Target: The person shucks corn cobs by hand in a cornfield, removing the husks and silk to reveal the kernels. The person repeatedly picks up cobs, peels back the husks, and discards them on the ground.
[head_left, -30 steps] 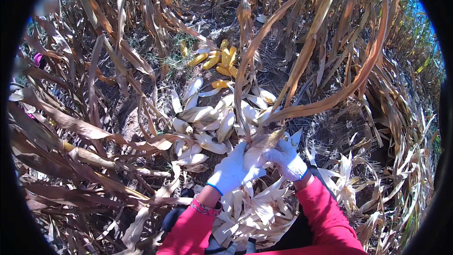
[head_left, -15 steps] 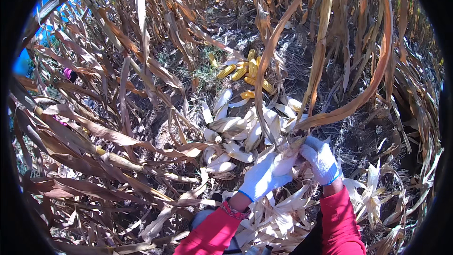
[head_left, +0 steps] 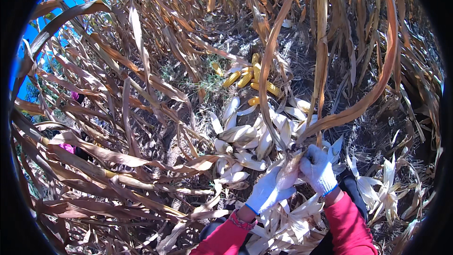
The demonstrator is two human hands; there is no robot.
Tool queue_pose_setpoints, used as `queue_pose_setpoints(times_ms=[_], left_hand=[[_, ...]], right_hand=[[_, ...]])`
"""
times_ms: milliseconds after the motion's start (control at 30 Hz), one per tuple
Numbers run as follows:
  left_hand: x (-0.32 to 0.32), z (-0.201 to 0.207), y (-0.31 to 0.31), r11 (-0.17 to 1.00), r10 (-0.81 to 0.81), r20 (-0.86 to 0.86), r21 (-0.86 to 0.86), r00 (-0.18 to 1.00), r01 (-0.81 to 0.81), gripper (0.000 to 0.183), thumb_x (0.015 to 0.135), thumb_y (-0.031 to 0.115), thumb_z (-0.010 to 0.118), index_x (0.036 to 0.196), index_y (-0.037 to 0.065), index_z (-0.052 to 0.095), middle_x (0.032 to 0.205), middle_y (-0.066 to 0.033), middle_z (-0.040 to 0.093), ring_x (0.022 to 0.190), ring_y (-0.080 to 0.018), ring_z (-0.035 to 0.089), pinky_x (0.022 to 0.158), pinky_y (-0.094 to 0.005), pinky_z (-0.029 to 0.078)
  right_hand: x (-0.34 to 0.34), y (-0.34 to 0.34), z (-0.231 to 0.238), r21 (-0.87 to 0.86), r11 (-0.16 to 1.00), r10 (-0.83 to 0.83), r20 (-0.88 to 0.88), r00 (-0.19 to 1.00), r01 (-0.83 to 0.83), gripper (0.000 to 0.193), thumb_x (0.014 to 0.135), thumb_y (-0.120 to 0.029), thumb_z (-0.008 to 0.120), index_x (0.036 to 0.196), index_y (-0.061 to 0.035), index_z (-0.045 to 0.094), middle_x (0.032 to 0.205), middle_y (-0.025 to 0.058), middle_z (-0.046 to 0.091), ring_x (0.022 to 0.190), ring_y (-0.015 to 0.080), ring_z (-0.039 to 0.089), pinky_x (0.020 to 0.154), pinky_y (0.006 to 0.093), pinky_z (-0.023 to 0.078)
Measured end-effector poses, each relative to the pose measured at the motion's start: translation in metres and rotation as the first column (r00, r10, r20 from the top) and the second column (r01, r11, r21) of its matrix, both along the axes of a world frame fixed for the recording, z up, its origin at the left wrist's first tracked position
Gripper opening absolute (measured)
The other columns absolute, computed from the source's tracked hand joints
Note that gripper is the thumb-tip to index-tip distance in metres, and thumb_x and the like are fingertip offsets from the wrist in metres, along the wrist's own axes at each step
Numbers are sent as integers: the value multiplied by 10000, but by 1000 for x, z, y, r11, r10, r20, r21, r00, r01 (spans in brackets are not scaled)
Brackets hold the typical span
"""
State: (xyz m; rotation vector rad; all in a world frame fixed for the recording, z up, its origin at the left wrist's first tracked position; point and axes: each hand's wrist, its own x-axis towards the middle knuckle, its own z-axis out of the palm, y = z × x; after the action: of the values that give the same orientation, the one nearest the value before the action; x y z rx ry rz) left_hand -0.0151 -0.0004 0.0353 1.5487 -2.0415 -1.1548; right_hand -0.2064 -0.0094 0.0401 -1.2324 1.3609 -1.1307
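An ear of corn (head_left: 289, 172), its pale, slightly pinkish husk around it, points upward between my hands. My left hand (head_left: 268, 192), in a white glove with a blue cuff edge, is wrapped round its lower part. Closed against the ear's upper right side, my right hand (head_left: 320, 172) wears a matching glove and grips the husk near the tip. A whitish husk leaf (head_left: 335, 149) sticks out beyond the right hand. Just beyond my hands, ears in pale husks (head_left: 243, 137) lie in a loose heap. The fingertips of both hands are partly hidden.
Several bare yellow corn cobs (head_left: 268, 88) lie past the heap. Stripped husks (head_left: 299, 224) cover the ground below my hands, with more husks (head_left: 387, 184) at the right. Dry stalks (head_left: 113, 174) crowd the left; a long curved leaf (head_left: 363, 108) arches over the right side.
My right hand has shifted slightly down and left along the ear, and a husk leaf now stands out beside it. The whole view has shifted a little.
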Motion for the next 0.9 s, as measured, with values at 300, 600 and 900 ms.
queue_pose_setpoints(times_ms=[300,600,900], left_hand=[[0,-29,6,953,302,-472,169,828,-251,652,860,415,754,1340,45,514,1106,-128,678,1000,-278,690,852,-382,568],[9,-30,7,743,651,-573,616,498,-262,377,995,344,648,1203,34,596,1035,-34,653,911,-119,644,776,-299,547],[26,-11,14,742,625,-640,665,447,-87,501,970,345,677,1303,-2,538,1092,-57,639,925,-141,638,799,-293,541]], right_hand=[[25,-15,-50,321,946,-234,777,584,-48,145,945,-72,541,1057,-39,627,982,81,680,808,176,666,737,312,566],[53,-15,-36,50,999,-32,543,839,6,87,998,-138,519,994,-56,550,875,30,592,792,108,542,731,252,461],[38,-4,-7,115,949,220,425,878,-293,242,1005,-172,555,1162,9,595,971,34,630,868,89,570,754,254,485]])
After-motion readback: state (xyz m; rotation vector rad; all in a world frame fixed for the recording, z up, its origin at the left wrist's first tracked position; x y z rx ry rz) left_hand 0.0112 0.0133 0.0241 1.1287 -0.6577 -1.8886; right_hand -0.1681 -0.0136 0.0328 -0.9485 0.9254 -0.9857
